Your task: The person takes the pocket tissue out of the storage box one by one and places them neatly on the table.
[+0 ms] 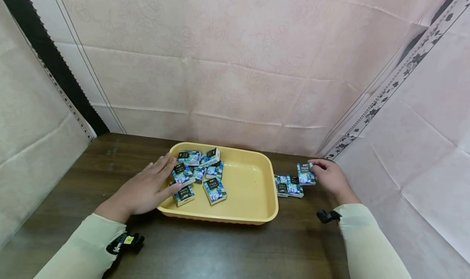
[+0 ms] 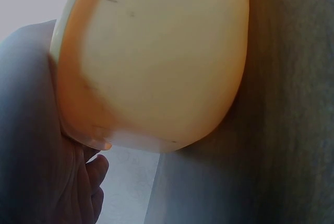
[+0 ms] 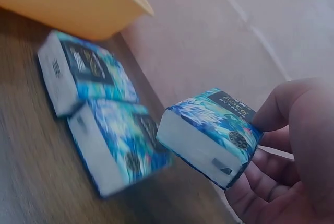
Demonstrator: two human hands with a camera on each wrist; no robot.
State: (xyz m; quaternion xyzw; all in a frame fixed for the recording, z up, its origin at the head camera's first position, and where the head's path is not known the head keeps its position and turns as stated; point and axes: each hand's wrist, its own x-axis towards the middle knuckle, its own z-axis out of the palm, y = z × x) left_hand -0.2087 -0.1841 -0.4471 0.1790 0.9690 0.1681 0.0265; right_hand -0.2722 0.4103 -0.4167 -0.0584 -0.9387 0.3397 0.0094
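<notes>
My right hand (image 1: 332,180) pinches a blue floral tissue pack (image 1: 305,174) by its right side, thumb on top, as the right wrist view shows. The held pack is just right of two similar tissue packs (image 3: 83,72) lying side by side on the table. My left hand (image 1: 141,193) rests over the left rim of a yellow tray (image 1: 249,177), fingers extended. Beside its fingers and thumb several more tissue packs (image 1: 215,190) lie in the tray's left half, some overlapping. In the left wrist view the tray's outer wall (image 2: 167,51) fills the middle.
A dark wooden table (image 1: 227,246) lies under the tray. Pale patterned cloth (image 1: 220,67) hangs behind the table and at both sides, close to my right hand. The tray's right wall stands immediately left of the two packs on the table.
</notes>
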